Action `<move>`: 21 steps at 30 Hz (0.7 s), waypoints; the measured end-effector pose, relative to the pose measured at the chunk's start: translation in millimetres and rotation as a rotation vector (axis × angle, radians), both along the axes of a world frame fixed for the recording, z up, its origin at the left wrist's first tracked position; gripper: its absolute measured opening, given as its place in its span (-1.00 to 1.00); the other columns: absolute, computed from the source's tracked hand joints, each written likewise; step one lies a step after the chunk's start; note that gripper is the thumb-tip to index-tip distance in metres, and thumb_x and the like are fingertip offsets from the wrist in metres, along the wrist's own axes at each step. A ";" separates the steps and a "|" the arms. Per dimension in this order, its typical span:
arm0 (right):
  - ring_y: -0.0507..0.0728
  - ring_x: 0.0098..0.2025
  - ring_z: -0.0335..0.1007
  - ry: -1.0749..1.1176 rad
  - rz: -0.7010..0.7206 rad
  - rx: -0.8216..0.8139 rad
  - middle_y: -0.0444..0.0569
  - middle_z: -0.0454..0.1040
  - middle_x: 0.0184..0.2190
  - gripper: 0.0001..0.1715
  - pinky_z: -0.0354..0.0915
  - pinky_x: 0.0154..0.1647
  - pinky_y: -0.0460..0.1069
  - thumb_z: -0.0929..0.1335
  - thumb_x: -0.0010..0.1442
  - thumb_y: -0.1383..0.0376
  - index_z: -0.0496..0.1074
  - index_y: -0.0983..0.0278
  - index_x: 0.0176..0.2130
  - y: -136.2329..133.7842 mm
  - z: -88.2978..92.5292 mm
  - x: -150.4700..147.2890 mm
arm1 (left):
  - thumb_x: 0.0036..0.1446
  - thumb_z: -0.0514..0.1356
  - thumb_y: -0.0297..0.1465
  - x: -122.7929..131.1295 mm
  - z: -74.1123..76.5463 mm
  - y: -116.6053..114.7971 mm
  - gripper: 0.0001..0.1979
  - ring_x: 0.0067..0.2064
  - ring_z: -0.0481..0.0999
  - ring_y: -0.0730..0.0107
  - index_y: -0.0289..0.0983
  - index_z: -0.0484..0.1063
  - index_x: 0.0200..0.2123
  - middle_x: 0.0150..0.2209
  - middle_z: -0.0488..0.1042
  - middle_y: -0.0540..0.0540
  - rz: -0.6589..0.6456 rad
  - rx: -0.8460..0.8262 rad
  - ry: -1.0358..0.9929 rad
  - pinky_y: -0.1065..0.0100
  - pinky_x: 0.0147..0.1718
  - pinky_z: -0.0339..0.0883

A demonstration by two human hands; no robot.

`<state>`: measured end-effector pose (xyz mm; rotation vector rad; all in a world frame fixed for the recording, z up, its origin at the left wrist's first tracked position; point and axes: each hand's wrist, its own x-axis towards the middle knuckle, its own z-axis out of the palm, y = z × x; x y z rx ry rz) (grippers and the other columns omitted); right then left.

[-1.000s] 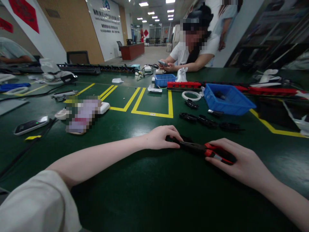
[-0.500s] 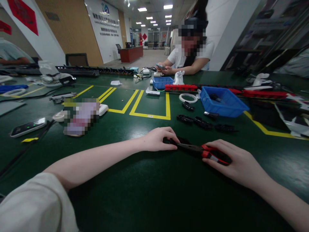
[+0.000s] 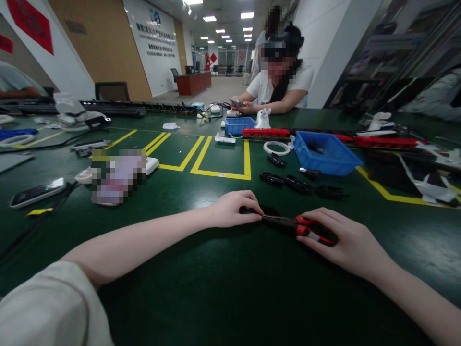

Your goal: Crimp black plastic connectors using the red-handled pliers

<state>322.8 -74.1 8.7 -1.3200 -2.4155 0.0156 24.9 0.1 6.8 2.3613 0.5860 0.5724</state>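
My right hand [image 3: 345, 238] is closed around the red and black handles of long-nose pliers [image 3: 288, 221]. The pliers' jaws point left and reach the fingertips of my left hand [image 3: 236, 209]. Those fingers are bent and pinch a small black part [image 3: 246, 210], mostly hidden behind them. A dark flat piece [image 3: 271, 210] shows just behind the jaws; whether it belongs to that part I cannot tell. Beyond the pliers, several black plastic parts [image 3: 297, 184] lie on the green table [image 3: 201, 269].
A blue bin [image 3: 326, 156] with black items stands at the right, a smaller blue bin [image 3: 239, 126] farther back. A white ring [image 3: 276, 148] lies between them. At the left are a phone [image 3: 120, 178] and a white-edged device [image 3: 38, 192]. A person [image 3: 281, 86] sits opposite, holding a phone.
The view has shifted slightly, so most things appear a little farther left. Both hands and the pliers keep nearly the same pose. A second person now shows behind the seated one.
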 end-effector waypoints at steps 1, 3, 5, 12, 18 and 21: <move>0.17 -0.23 0.51 0.001 0.002 0.007 0.01 0.53 -0.16 -0.59 0.46 -0.29 0.07 0.37 0.18 0.03 0.43 0.19 -0.06 -0.4 0.6 -0.2 | 0.26 0.22 -0.36 0.1 -0.6 0.1 -0.82 -0.10 0.49 0.34 -0.30 0.56 -0.13 -0.09 0.43 -0.12 0.002 0.004 -0.003 0.32 -0.08 0.37; 0.18 -0.22 0.51 0.012 0.001 0.016 0.01 0.53 -0.16 -0.60 0.45 -0.28 0.07 0.37 0.18 0.04 0.44 0.19 -0.07 -1.1 2.2 -0.4 | 0.25 0.23 -0.36 0.1 -1.6 0.4 -0.82 -0.10 0.49 0.34 -0.30 0.56 -0.13 -0.10 0.43 -0.12 0.008 0.011 -0.007 0.31 -0.09 0.37; 0.21 -0.19 0.50 0.031 -0.026 0.037 0.01 0.53 -0.15 -0.60 0.44 -0.24 0.09 0.37 0.18 0.02 0.43 0.18 -0.06 -0.9 3.4 -0.4 | 0.26 0.23 -0.36 0.1 -1.9 0.5 -0.82 -0.11 0.49 0.34 -0.29 0.57 -0.14 -0.11 0.44 -0.12 0.009 0.016 -0.010 0.31 -0.09 0.38; 0.30 -0.14 0.45 -0.032 -0.218 0.068 0.08 0.50 -0.12 -0.44 0.36 -0.21 0.18 0.32 0.18 -0.11 0.43 0.22 -0.03 10.6 -7.1 5.3 | 0.26 0.22 -0.38 0.2 -0.8 -1.9 -0.85 -0.13 0.49 0.36 -0.27 0.57 -0.16 -0.11 0.44 -0.11 0.028 0.040 0.015 0.32 -0.13 0.38; 0.37 0.05 0.36 -0.117 -0.178 0.158 0.16 0.42 0.04 -0.35 0.29 -0.02 0.27 0.34 0.18 -0.05 0.34 0.26 0.12 10.5 -4.0 -2.8 | 0.27 0.20 -0.37 1.5 0.5 -2.9 -0.85 -0.15 0.50 0.36 -0.25 0.56 -0.17 -0.13 0.45 -0.10 0.056 0.047 0.025 0.34 -0.16 0.39; 0.32 0.12 0.31 -0.120 -0.037 0.273 0.19 0.40 0.09 -0.43 0.24 0.09 0.24 0.33 0.23 0.12 0.31 0.30 0.16 -3.6 13.8 -37.5 | 0.27 0.18 -0.36 6.8 -3.6 -6.3 -0.84 -0.14 0.50 0.35 -0.26 0.54 -0.18 -0.11 0.45 -0.11 0.071 0.133 0.021 0.32 -0.14 0.40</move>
